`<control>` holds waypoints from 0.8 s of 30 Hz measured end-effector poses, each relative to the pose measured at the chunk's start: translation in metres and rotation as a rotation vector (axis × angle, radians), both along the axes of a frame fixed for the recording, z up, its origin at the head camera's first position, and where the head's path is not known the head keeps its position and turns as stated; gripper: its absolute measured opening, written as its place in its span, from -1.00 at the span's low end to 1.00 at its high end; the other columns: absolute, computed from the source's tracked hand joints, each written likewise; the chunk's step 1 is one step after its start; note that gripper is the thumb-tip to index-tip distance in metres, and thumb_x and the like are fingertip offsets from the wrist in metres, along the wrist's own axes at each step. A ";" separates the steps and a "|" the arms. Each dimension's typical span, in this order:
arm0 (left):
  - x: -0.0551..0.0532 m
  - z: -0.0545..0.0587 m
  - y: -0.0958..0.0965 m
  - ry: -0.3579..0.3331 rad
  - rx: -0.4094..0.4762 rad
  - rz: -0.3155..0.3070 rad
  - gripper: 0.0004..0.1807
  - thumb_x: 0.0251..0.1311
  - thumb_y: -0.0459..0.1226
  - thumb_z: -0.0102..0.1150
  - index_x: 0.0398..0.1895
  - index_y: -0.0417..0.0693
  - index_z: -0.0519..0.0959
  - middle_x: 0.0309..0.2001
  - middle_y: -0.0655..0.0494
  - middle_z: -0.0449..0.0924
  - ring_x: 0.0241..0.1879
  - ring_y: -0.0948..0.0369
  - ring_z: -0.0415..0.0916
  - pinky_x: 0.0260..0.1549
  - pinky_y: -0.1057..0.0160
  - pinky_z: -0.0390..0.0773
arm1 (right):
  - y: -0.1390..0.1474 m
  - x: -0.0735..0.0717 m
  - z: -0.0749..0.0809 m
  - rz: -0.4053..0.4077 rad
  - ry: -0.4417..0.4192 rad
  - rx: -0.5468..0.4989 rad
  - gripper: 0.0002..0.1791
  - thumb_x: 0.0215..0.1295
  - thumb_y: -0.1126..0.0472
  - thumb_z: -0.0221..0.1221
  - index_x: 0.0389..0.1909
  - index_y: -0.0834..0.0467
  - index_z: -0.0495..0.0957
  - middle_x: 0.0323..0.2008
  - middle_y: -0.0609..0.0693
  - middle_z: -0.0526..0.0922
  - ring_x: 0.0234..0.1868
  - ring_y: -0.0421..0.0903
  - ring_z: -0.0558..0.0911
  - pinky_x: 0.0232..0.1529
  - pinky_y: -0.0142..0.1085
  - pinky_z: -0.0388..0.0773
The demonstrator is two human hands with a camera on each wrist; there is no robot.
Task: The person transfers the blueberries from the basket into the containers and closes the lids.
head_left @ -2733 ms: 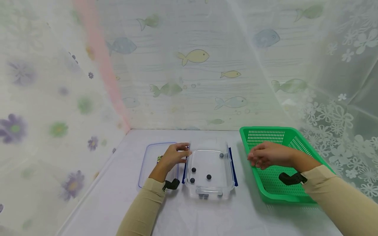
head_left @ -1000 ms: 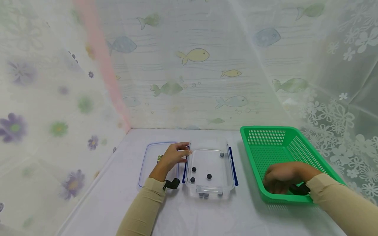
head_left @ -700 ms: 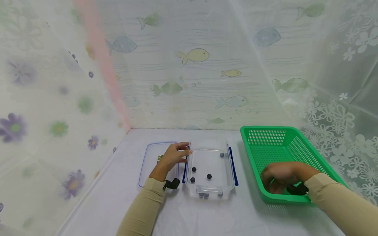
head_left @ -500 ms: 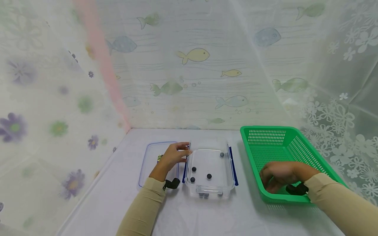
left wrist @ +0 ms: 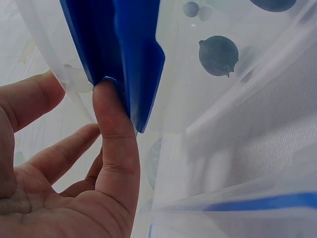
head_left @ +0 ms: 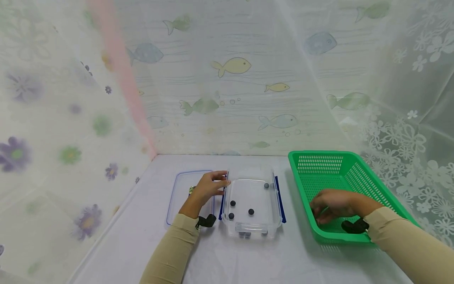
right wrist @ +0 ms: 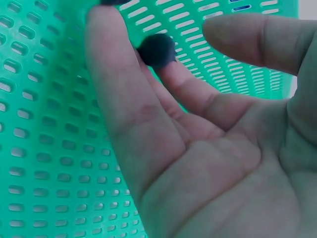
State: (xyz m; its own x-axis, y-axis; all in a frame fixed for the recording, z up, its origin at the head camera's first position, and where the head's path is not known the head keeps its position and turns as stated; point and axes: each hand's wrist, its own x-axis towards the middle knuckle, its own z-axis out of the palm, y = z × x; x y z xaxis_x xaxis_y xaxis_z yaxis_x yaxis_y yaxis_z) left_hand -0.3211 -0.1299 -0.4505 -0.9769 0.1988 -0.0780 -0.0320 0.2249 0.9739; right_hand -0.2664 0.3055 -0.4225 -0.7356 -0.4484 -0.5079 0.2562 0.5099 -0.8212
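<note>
In the head view my left hand [head_left: 207, 187] holds the left side of a clear plastic container [head_left: 244, 193] that has blue side latches. The left wrist view has one finger pressed against a blue latch [left wrist: 119, 49], with other fingers at the clear wall. Several small dark balls [head_left: 251, 212] lie inside the container. Down in the green basket [head_left: 308, 185], near its left wall, is my right hand [head_left: 330, 205]. A small dark ball [right wrist: 158, 50] appears between its fingertips in the right wrist view. Another dark round thing [right wrist: 115, 1] is cut off at the top edge.
A clear lid [head_left: 181, 189] with a blue rim lies left of the container, partly behind the left arm, a small patterned patch [head_left: 191, 190] on it. White cloth [head_left: 244, 260] covers the table. Printed curtains [head_left: 227, 110] stand behind and at both sides.
My right hand has gone from above the basket's left rim down into it, then slid slightly up and left. The left hand and container have stayed still.
</note>
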 end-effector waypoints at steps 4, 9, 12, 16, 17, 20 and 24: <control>0.000 0.000 0.000 0.005 -0.014 0.001 -0.36 0.33 -0.17 0.39 0.45 -0.04 0.48 0.25 -0.11 0.52 0.05 0.09 0.65 -0.01 0.14 0.77 | 0.003 0.000 0.002 -0.049 0.006 -0.005 -0.65 0.53 0.18 0.08 0.06 0.41 0.54 -0.15 0.29 0.60 -0.19 0.09 0.75 -0.10 -0.07 0.79; 0.000 0.000 0.000 0.013 -0.015 0.003 -0.37 0.33 -0.16 0.40 0.44 -0.04 0.49 0.26 -0.13 0.51 0.05 0.08 0.64 -0.01 0.13 0.77 | 0.003 -0.001 0.002 -0.102 0.007 0.016 -0.58 0.50 0.17 0.13 0.17 0.43 0.49 -0.15 0.29 0.58 -0.16 0.12 0.76 -0.08 -0.05 0.79; -0.001 0.000 0.001 0.011 -0.010 0.000 -0.36 0.32 -0.16 0.40 0.45 -0.04 0.48 0.26 -0.13 0.51 0.06 0.08 0.64 -0.01 0.13 0.77 | 0.004 -0.001 0.002 -0.118 0.012 0.031 -0.55 0.50 0.16 0.13 0.20 0.44 0.47 -0.14 0.29 0.58 -0.16 0.12 0.76 -0.09 -0.05 0.79; -0.001 0.000 0.002 0.008 -0.013 -0.002 -0.34 0.32 -0.15 0.41 0.46 -0.04 0.47 0.26 -0.11 0.51 0.06 0.07 0.64 -0.01 0.14 0.77 | 0.005 -0.002 0.003 -0.123 0.027 0.050 -0.55 0.52 0.16 0.13 0.22 0.43 0.48 -0.14 0.26 0.59 -0.18 0.09 0.74 -0.11 -0.07 0.79; -0.001 0.000 0.002 0.009 -0.014 -0.001 -0.34 0.32 -0.15 0.41 0.46 -0.04 0.47 0.26 -0.11 0.51 0.07 0.06 0.64 -0.01 0.14 0.77 | 0.006 -0.002 0.004 -0.111 0.036 0.054 -0.55 0.52 0.16 0.12 0.22 0.43 0.48 -0.14 0.26 0.60 -0.19 0.08 0.74 -0.12 -0.08 0.78; -0.001 -0.001 0.001 0.010 -0.012 0.003 -0.34 0.31 -0.15 0.41 0.46 -0.04 0.47 0.26 -0.11 0.51 0.09 0.04 0.64 -0.01 0.14 0.77 | 0.008 -0.003 0.007 -0.075 0.060 0.063 -0.57 0.54 0.17 0.10 0.21 0.42 0.50 -0.15 0.23 0.62 -0.22 0.03 0.71 -0.16 -0.11 0.77; -0.001 -0.003 0.000 0.011 -0.013 0.007 -0.34 0.31 -0.15 0.41 0.45 -0.05 0.48 0.25 -0.11 0.51 0.09 0.03 0.64 -0.01 0.15 0.77 | 0.009 -0.004 0.011 -0.046 0.081 0.071 -0.59 0.55 0.17 0.10 0.21 0.40 0.53 -0.13 0.22 0.65 -0.25 -0.02 0.68 -0.19 -0.13 0.75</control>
State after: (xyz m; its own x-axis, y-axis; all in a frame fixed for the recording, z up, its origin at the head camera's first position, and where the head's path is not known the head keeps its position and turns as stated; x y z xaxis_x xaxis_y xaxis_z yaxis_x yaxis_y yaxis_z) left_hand -0.3226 -0.1295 -0.4531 -0.9791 0.1908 -0.0699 -0.0232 0.2369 0.9713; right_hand -0.2705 0.3146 -0.4115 -0.7942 -0.3783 -0.4755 0.2152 0.5567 -0.8024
